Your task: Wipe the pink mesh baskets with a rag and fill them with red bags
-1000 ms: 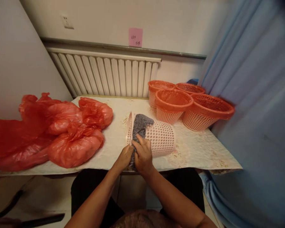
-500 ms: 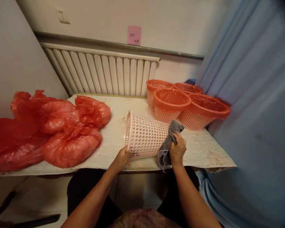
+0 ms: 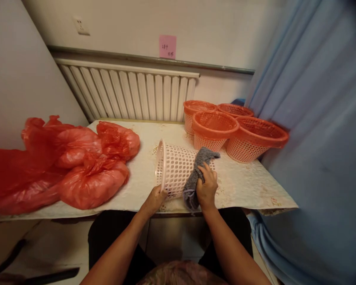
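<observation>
A pale pink perforated plastic wastebasket (image 3: 178,168) lies on its side on the table, its mouth facing left. My left hand (image 3: 154,201) grips its rim at the near lower edge, thumb outside; the other fingers are partly hidden. My right hand (image 3: 207,186) is closed on a grey cloth (image 3: 195,174) and presses it against the basket's side, towards the base. The cloth drapes over the wall and covers part of it.
Several baskets lined with red bags, such as the front one (image 3: 215,126), stand at the back right. Filled red plastic bags (image 3: 91,182) lie on the left of the table (image 3: 249,186). A radiator (image 3: 130,93) is behind, a blue curtain (image 3: 323,150) at right.
My right hand has slid the cloth leftwards along the basket's side, from near its base towards its middle. My left hand still holds the rim.
</observation>
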The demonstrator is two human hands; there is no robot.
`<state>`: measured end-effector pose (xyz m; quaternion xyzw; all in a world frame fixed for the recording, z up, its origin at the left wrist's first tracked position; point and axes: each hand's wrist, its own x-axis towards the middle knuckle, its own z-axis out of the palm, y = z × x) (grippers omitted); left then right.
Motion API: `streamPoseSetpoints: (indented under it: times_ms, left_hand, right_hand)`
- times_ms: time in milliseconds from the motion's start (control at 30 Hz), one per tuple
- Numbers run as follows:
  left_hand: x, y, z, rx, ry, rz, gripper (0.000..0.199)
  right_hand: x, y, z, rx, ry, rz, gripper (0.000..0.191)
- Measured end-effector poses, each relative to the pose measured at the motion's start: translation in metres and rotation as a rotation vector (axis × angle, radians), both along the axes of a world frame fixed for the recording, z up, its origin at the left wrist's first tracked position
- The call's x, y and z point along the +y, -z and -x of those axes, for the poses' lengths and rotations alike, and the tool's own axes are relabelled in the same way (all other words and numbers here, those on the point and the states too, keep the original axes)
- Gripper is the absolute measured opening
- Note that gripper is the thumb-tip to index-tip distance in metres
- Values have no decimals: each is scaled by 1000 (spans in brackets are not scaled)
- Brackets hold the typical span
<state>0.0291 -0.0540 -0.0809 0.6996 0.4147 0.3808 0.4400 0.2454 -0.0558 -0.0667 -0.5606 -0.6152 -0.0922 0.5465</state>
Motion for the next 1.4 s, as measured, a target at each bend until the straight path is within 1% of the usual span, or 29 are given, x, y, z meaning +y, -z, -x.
streamPoseSetpoints:
  times_ms: [133,200,300,367,467,567,667,767,900,1000,1133,1200,1300,1400]
  left_hand:
    - [-5,-2,-8,18,-13,-23,75]
    - [-6,-2,-10,1,-32,-29,72]
    - [-7,-3,-11,-36,-47,-27,71]
    - [-6,-5,-10,-49,-35,-23,72]
    - [-4,-6,-9,-61,-5,-19,72]
    - [-1,-6,-7,-82,28,-2,74]
    - [3,-7,-4,-87,34,1,78]
    - [5,-7,-2,-64,28,19,82]
    - [6,0,0,-60,20,39,84]
    - [4,12,5,-69,56,73,82]
    - [2,26,13,-34,58,109,76]
    - [2,28,15,-22,69,110,75]
    - [4,27,13,-41,107,97,73]
    - [6,23,8,-74,149,80,72]
  right_hand:
    - [-13,-14,44,-81,-194,-43,52]
    - [-20,-19,63,-134,-283,-74,50]
    - [-23,-19,74,-161,-339,-108,44]
    - [-19,-15,67,-169,-337,-123,44]
    - [-10,-5,36,-175,-271,-104,47]
    - [-4,8,-8,-110,-104,-53,47]
    - [-2,22,-49,-35,70,-15,44]
    - [-3,32,-72,-7,166,7,41]
    - [-5,35,-76,4,188,25,40]
    - [-4,34,-72,14,194,27,40]
    - [-4,33,-70,18,191,27,39]
    - [-4,32,-70,29,192,36,40]
    - [-4,28,-66,57,196,57,40]
    - [-3,19,-51,71,170,60,41]
